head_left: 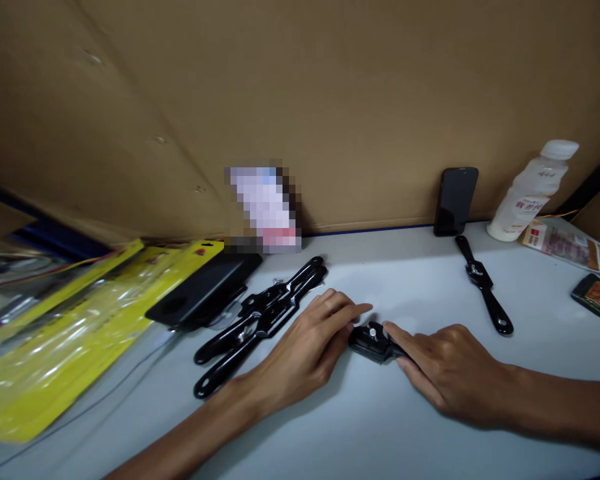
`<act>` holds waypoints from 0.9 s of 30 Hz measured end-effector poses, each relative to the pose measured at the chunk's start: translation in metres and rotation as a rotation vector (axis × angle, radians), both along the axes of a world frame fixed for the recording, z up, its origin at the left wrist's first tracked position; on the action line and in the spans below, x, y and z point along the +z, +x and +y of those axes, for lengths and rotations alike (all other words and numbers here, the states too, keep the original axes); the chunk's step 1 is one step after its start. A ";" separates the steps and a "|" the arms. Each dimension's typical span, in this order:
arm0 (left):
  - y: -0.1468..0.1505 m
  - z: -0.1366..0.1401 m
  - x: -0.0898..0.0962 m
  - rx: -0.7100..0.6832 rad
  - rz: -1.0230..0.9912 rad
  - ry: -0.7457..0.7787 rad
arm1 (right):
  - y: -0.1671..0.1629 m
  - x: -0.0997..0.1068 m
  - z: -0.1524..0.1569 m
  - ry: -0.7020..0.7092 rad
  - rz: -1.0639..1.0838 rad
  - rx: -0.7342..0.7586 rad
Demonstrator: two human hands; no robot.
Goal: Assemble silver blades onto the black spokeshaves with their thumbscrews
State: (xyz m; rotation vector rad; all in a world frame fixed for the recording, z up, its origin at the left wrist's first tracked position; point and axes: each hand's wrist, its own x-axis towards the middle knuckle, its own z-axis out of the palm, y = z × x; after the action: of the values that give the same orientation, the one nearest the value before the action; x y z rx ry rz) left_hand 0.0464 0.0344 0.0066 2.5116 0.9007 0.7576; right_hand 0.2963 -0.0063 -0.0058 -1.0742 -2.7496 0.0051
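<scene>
Between my hands is a black spokeshave (371, 343) with a silvery screw on its middle body, just over the table. My right hand (450, 367) is closed around its right handle, which is mostly hidden by the fingers. At the other end, my left hand (320, 333) grips the spokeshave, its index finger stretched out above the body; the left handle is hidden. Several more black spokeshaves (270, 320) lie together beside my left wrist. Another single spokeshave (483, 283) rests on the table beyond my right hand.
Yellow-edged clear plastic packs (80, 333) and a black flat device (205, 287) with a cable occupy the left. Along the brown back panel (360, 107) stand a blurred-out screen (267, 207), a dark phone (455, 201) and a plastic bottle (533, 190). A small dark box (596, 295) lies far right.
</scene>
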 end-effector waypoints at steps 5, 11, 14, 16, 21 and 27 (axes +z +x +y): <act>0.006 -0.007 -0.001 0.063 -0.053 0.061 | -0.001 -0.002 0.000 0.012 0.008 -0.019; 0.010 -0.010 -0.002 0.061 -0.047 0.062 | -0.002 0.000 -0.001 0.025 0.017 -0.030; 0.009 -0.008 -0.002 0.071 -0.049 0.032 | -0.003 0.002 -0.001 0.018 0.026 -0.046; 0.008 -0.008 -0.001 0.096 -0.046 0.051 | -0.004 0.002 -0.001 -0.022 0.029 -0.063; 0.012 -0.016 -0.001 0.182 0.055 0.214 | -0.005 0.001 -0.001 -0.036 0.042 -0.070; 0.022 -0.020 -0.006 0.233 0.134 0.267 | -0.004 0.000 0.000 -0.022 0.033 -0.051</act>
State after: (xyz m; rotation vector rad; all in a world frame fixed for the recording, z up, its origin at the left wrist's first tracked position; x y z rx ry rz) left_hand 0.0687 0.0143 0.0005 2.7466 1.2288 0.8366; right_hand 0.2920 -0.0066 -0.0054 -1.1395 -2.6984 0.0456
